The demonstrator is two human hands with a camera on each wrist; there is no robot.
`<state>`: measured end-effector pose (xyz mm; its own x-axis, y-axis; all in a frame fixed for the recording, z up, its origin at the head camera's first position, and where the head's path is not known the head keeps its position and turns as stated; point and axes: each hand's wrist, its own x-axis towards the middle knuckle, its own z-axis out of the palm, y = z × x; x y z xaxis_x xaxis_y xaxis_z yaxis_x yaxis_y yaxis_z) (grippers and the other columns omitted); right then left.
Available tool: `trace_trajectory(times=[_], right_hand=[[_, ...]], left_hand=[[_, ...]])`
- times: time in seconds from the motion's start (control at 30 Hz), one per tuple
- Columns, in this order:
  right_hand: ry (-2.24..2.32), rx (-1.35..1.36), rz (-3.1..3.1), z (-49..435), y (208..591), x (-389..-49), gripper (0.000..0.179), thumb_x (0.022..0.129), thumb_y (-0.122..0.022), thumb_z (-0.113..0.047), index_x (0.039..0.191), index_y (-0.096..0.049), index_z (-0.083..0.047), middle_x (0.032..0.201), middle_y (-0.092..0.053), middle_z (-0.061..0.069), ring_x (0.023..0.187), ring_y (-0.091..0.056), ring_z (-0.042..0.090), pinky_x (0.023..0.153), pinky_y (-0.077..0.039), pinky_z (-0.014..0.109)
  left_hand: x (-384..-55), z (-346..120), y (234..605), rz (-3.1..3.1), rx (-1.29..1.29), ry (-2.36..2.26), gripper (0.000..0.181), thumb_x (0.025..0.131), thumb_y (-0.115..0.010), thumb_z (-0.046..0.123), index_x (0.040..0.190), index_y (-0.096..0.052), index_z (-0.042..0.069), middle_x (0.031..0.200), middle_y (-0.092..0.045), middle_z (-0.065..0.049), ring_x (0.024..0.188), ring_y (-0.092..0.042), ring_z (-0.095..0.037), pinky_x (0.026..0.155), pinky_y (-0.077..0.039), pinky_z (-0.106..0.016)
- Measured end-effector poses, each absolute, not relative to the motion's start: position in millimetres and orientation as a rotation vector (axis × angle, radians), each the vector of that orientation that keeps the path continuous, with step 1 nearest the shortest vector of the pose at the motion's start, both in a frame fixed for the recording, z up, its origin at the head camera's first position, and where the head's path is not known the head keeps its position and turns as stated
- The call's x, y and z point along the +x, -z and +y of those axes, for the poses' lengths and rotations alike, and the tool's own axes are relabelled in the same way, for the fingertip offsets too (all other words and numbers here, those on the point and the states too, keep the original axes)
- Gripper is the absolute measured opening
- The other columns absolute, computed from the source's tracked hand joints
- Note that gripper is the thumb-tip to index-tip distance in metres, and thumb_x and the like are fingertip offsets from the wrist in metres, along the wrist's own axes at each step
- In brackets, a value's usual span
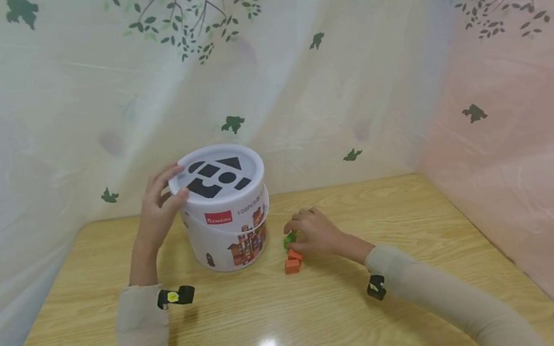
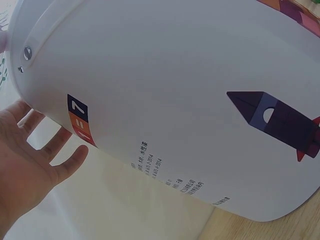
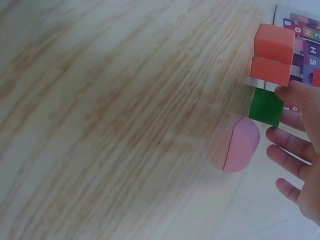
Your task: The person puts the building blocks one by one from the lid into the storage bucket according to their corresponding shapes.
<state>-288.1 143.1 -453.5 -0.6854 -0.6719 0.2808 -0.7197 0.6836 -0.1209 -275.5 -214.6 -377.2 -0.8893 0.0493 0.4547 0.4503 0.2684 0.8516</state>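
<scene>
A white lidded bucket (image 1: 224,216) stands upright on the table, with black shapes on its lid (image 1: 227,177). My left hand (image 1: 159,204) rests against the lid's left rim; in the left wrist view, the fingers of that hand (image 2: 35,160) lie loosely extended along the bucket's side (image 2: 165,75). To the bucket's right, my right hand (image 1: 317,232) pinches a green block (image 3: 266,107) between thumb and index finger. Two orange blocks (image 3: 274,43) sit together beside the green one. A pink rounded block (image 3: 242,146) lies on its other side, hidden in the head view.
The wooden table (image 1: 286,313) meets a leaf-patterned curtain (image 1: 299,105) at the back, and a pinkish curtain (image 1: 530,161) runs along the right. A thin white handle (image 1: 243,232) hangs across the bucket's front.
</scene>
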Motion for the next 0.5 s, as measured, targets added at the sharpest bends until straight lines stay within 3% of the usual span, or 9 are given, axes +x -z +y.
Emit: trace_trajectory(times=[0.5], right_hand=[[-0.255,1.128,-2.629,143.0,458.8,-291.5,0.024,0.086,-0.077,-0.032,0.102,-0.075,-0.015,0.1,-0.072,0.001,0.094,-0.061,0.019,0.087,-0.051,0.042]], left_hand=[[-276.9,-214.9,377.9,-2.203,-0.453,1.658,0.056,0.096,-0.062,0.026,0.15,-0.05,0.015,0.163,-0.033,-0.002,0.143,-0.035,-0.03,0.12,-0.034,-0.062]])
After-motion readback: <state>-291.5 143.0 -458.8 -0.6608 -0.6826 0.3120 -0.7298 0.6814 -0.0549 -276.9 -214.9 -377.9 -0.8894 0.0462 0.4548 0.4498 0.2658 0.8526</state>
